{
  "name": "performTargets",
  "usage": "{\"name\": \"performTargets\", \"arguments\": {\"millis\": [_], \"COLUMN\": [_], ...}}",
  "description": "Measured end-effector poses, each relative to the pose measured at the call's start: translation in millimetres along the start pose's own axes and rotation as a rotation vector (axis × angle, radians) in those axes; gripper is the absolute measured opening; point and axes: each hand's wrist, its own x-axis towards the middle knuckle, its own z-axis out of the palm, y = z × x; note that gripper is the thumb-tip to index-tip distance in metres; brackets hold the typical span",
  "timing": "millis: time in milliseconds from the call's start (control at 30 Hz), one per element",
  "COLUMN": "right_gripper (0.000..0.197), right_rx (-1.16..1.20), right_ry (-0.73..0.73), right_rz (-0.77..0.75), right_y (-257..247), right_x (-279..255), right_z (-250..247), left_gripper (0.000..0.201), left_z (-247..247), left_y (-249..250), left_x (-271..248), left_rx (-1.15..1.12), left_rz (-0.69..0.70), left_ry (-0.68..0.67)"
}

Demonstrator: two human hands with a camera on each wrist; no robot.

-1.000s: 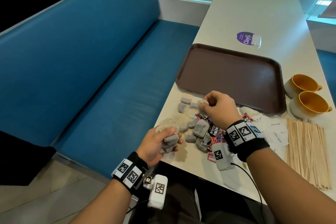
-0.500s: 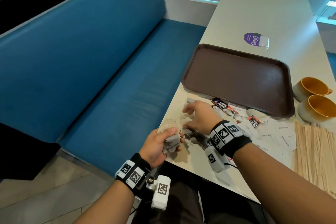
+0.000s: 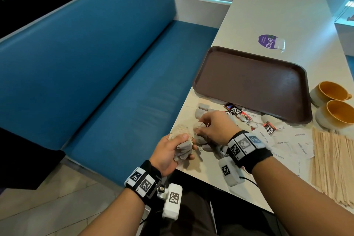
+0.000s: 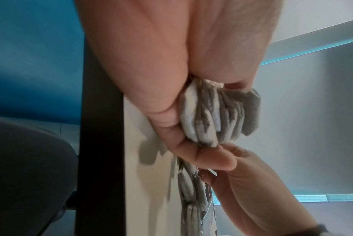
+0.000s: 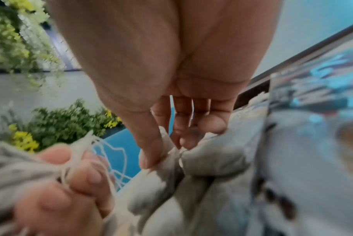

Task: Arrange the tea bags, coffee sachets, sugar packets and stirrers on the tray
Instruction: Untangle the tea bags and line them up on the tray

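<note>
1. I see my left hand (image 3: 168, 151) gripping a fanned bundle of tea bags (image 4: 218, 118): soft grey paper pillows, strings tangled.
2. My right hand (image 3: 214, 128) pinches one tea bag (image 5: 167, 161) from the loose pile at the table's (image 3: 277, 15) near left edge.
3. The tray (image 3: 251, 80) is smooth brown plastic with rounded corners, lying just beyond the pile.
4. Glossy red-black coffee sachets (image 3: 237, 114) lie by its near rim; white sugar packets (image 3: 298, 140) lie nearer, to their right.
5. Thin pale wooden stirrers (image 3: 333, 165) lie far right.

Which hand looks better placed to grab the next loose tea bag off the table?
Right. The right hand already pinches a loose tea bag on the table, while the left hand is full, gripping a bundle of tea bags.
</note>
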Motion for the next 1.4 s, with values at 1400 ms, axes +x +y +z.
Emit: {"name": "performTargets", "arguments": {"millis": [1400], "right_gripper": [0.028], "right_rx": [0.546], "right_ry": [0.021], "right_rz": [-0.007], "right_y": [-13.0], "right_x": [-23.2], "right_z": [19.9], "left_gripper": [0.058], "left_z": [8.7], "left_y": [2.5], "left_x": [1.9], "left_rx": [0.077], "left_rz": [-0.023], "left_ry": [-0.008]}}
